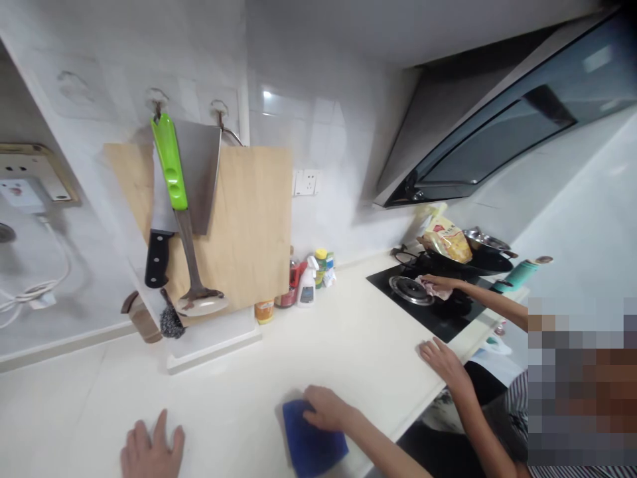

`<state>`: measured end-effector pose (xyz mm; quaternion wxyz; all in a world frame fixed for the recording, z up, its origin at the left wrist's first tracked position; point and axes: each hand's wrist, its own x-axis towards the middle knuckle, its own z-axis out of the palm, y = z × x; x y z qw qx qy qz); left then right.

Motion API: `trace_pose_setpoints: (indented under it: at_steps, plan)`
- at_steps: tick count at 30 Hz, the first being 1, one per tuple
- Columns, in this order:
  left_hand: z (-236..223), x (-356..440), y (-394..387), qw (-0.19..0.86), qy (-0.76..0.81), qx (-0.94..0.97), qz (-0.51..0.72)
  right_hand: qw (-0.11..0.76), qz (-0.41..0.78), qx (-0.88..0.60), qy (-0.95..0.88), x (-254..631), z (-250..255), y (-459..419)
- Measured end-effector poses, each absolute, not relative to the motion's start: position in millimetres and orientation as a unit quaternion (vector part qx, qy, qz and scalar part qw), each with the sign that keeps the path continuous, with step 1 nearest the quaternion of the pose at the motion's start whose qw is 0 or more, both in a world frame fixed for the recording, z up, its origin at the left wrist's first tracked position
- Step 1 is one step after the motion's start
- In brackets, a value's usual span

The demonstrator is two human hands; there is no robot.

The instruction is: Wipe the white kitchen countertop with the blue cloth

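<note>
My left hand (152, 448) rests on the white countertop (223, 398) with its fingers spread and nothing in it. Further right, my right hand (327, 408) grips the upper edge of a folded blue cloth (313, 448), which lies against the counter surface. The fingertips under that hand are partly hidden.
Cutting board (253, 226), knife (158, 259) and green-handled ladle (172, 166) hang on the wall. Spray bottle (307, 284) and jars stand behind the counter. At right, a co-worker holds a pinkish cloth (438, 289) beside a round lid (411, 291) on the black cooktop (442, 325).
</note>
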<state>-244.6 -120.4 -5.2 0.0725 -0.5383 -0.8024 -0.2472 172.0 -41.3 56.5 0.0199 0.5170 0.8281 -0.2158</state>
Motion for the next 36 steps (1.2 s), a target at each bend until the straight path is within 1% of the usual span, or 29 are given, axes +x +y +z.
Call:
trace_pose_setpoints:
  at_steps: [3, 7, 9, 12, 15, 17, 19, 22, 24, 29, 36]
  plan:
    - [-2.5, -242.7, -120.8, 0.077, -0.798, -0.543, -0.249, -0.022, -0.228, 0.500, 0.835, 176.8, 62.2, -43.1]
    - [5.6, -234.8, -123.4, 0.075, -0.799, -0.543, -0.245, -0.194, -0.239, 0.573, 0.759, 185.4, 59.3, -37.5]
    - [9.1, -230.6, -124.4, 0.071, -0.803, -0.543, -0.235, -0.245, -0.226, 0.621, 0.709, 192.1, 50.3, -32.7]
    - [11.1, -227.2, -124.8, 0.065, -0.810, -0.539, -0.221, -0.250, -0.197, 0.658, 0.682, 205.7, 34.4, -28.4]
    - [10.6, -226.8, -124.7, 0.064, -0.815, -0.534, -0.216, -0.253, -0.113, 0.665, 0.694, 214.3, 25.7, -30.8]
    - [10.3, -227.2, -124.6, 0.061, -0.815, -0.534, -0.216, -0.225, -0.047, 0.638, 0.735, 209.7, 23.0, -35.3]
    - [9.9, -227.6, -124.8, 0.057, -0.814, -0.537, -0.215, -0.174, -0.016, 0.587, 0.791, 195.7, 19.0, -41.0]
    - [9.0, -227.8, -125.3, 0.060, -0.811, -0.541, -0.215, -0.116, -0.019, 0.539, 0.834, 167.0, 8.1, -48.0]
    - [8.4, -227.5, -125.3, 0.062, -0.810, -0.542, -0.216, -0.102, -0.025, 0.553, 0.827, 151.5, 0.1, -47.8]
    - [9.4, -227.2, -123.2, 0.063, -0.808, -0.549, -0.207, -0.095, -0.024, 0.599, 0.795, 137.7, -7.6, -17.7]
    - [9.8, -228.8, -120.2, 0.047, -0.820, -0.541, -0.181, -0.107, -0.013, 0.639, 0.761, 122.0, -10.4, 73.6]
